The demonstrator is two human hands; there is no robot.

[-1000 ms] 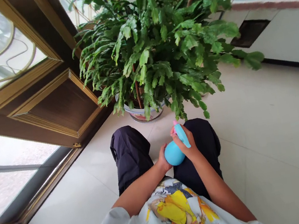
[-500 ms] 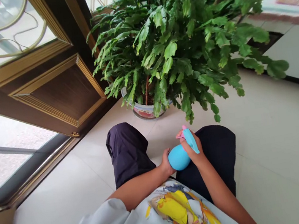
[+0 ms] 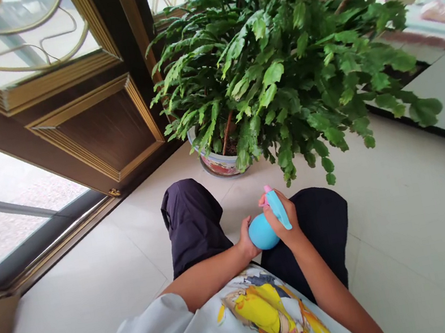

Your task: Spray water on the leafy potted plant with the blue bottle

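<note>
Spray bottle is sitting in both my hands, hanging above my lap between my knees and touching nothing else. My right hand is wrapping round its neck, fingers clenched over the blue and pink trigger head, though I cannot tell whether the trigger itself is being pressed. My left hand is cupping the round blue belly from the left side, with its fingertips hidden behind the bottle.

I am crouching on the pale tiled floor. The big green plant is spreading in front of me, its lowest leaves drooping just beyond the trigger head without touching it. Its patterned pot is standing on the floor near the bottom corner of the brown door, well apart from my hands.

As for how far things are: the bottle is in hand and its head is pointing roughly toward the foliage, so the taking up is done. No mist is showing in the air, and I cannot make out any drops on the leaves or wet on the floor by the pot. I am judging that the wetting of the plant is at best barely begun, with nearly all the foliage left.
</note>
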